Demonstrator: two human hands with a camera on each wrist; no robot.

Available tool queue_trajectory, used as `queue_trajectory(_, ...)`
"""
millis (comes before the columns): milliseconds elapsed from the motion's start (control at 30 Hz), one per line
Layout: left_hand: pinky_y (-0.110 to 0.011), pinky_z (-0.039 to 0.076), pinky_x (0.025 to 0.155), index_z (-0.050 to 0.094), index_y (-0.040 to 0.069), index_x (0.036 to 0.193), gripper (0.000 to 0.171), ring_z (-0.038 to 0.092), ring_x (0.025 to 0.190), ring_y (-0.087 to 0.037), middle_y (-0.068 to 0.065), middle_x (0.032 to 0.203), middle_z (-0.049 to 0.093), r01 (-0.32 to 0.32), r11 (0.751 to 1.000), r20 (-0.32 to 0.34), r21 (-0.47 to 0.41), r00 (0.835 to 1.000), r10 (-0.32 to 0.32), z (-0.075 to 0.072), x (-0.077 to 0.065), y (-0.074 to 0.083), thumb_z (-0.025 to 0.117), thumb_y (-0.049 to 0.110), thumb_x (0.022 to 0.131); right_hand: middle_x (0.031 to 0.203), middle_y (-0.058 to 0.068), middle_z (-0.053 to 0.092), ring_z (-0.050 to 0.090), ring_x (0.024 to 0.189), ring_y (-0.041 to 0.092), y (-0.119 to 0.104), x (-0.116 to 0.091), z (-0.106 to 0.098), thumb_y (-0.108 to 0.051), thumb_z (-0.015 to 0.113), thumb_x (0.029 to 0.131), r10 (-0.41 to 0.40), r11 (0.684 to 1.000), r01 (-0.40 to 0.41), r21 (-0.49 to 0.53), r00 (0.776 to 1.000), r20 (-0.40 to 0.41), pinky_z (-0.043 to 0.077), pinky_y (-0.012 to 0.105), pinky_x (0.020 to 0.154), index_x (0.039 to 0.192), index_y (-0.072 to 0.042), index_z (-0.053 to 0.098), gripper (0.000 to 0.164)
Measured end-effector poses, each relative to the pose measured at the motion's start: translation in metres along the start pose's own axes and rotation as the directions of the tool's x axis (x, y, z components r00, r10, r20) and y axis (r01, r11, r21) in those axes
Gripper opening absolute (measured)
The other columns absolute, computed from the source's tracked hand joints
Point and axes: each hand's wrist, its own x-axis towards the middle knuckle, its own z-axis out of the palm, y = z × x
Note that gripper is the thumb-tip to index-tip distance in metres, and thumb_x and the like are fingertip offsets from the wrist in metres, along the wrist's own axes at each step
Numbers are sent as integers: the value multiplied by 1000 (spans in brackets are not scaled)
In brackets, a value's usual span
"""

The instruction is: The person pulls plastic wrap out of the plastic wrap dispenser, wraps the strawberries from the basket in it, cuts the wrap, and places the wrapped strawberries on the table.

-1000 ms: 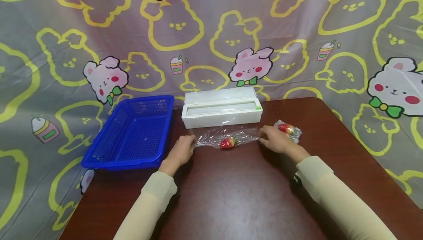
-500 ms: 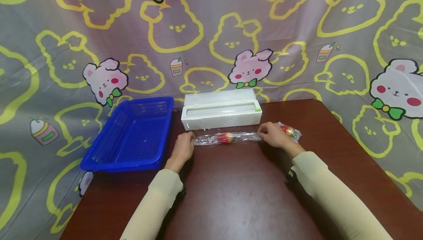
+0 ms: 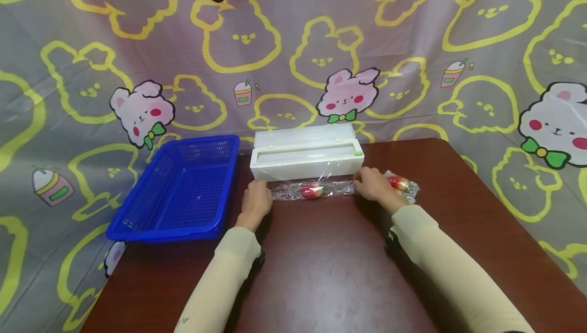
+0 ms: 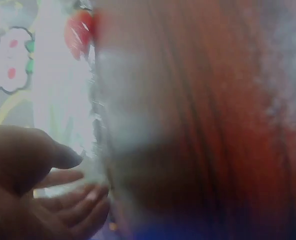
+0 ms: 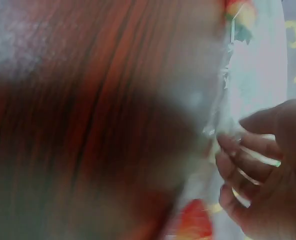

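Note:
A red strawberry (image 3: 313, 191) with a yellowish band and green end lies under a narrow folded strip of clear plastic wrap (image 3: 286, 191). The strip runs along the front of a white cling film dispenser (image 3: 307, 170), whose lid is up. My left hand (image 3: 257, 201) pinches the strip's left end; in the left wrist view, the left hand (image 4: 43, 190) has thumb and fingers close about the film's edge. At the other end, my right hand (image 3: 372, 185) pinches the film. The right wrist view shows the right hand (image 5: 268, 165) with curled fingers at it.
To the right of my right hand lies another strawberry (image 3: 400, 183) wrapped in film. A blue plastic basket (image 3: 158, 234) stands at the left of the brown table (image 3: 312, 272). Behind the table hangs a patterned curtain (image 3: 284, 42).
The film has been folded over the strawberry and drawn back toward the dispenser, becoming a narrow strip. Both hands have moved slightly away from me, still at its ends.

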Motion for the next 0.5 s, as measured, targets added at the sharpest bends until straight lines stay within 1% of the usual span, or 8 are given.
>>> queue_trajectory(67, -57, 54, 81, 66, -2, 103, 13, 66, 100, -46, -24, 113, 66, -21, 1000, -34, 10, 999, 21, -4, -2, 6, 60, 7, 96, 100, 17, 70, 65, 92, 38, -7, -5, -5, -14, 61, 93, -44, 998, 41, -52, 998, -51, 51, 56, 78, 105, -1, 70, 20)
queue_trajectory(100, -56, 54, 83, 67, -2, 106, 15, 65, 102, -45, -23, 114, 65, -43, 999, -37, 12, 998, 44, -7, -3, 10, 62, 8, 96, 101, 17, 69, 65, 94, 39, -12, -7, -7, -14, 62, 93, -79, 994, 73, -84, 994, -77, 51, 57, 78, 107, -1, 70, 21)
queue_trajectory(167, -55, 54, 86, 68, -1, 111, 19, 64, 104, -42, -21, 115, 64, -116, 993, -18, -7, 993, 116, -11, -3, 19, 65, 9, 95, 100, 16, 68, 64, 95, 39, -24, -10, -11, -14, 64, 92, -164, 979, 149, -138, 981, -103, 51, 57, 79, 109, -2, 69, 21)
queue_trajectory(233, -53, 53, 89, 69, 0, 113, 21, 63, 107, -39, -19, 116, 64, -202, 979, 30, -38, 979, 204, -13, -2, 29, 65, 8, 94, 102, 15, 67, 64, 98, 38, -36, -11, -11, -13, 67, 91, -254, 959, 236, -159, 962, -99, 51, 56, 81, 114, -1, 68, 26)
queue_trajectory(300, -51, 52, 93, 70, 1, 115, 23, 62, 110, -36, -17, 117, 64, -272, 960, 92, -64, 956, 277, -12, 0, 36, 64, 8, 93, 102, 14, 66, 65, 98, 36, -45, -11, -7, -14, 69, 91, -312, 942, 300, -153, 948, -63, 53, 54, 82, 116, -2, 69, 28)
queue_trajectory(367, -50, 51, 96, 70, 1, 117, 26, 61, 113, -34, -16, 119, 64, -308, 950, 139, -57, 940, 313, -6, 1, 40, 64, 8, 92, 107, 15, 67, 64, 102, 35, -51, -9, 0, -15, 70, 91, -328, 938, 325, -120, 945, -6, 54, 54, 86, 120, -2, 68, 31)
queue_trajectory(433, -49, 51, 97, 70, 2, 116, 26, 61, 114, -33, -16, 119, 64, -318, 948, 175, -23, 932, 317, 1, 1, 40, 65, 8, 91, 111, 15, 67, 64, 106, 35, -53, -8, 8, -16, 69, 92, -318, 941, 323, -98, 946, 60, 53, 55, 89, 122, -2, 69, 32)
queue_trajectory(500, -48, 51, 97, 71, 3, 117, 27, 62, 113, -33, -15, 119, 64, -310, 951, 207, 1, 930, 303, 7, 0, 38, 66, 8, 91, 114, 16, 65, 64, 107, 35, -52, -8, 16, -16, 68, 94, -286, 952, 296, -80, 951, 121, 53, 56, 90, 124, -2, 69, 33)
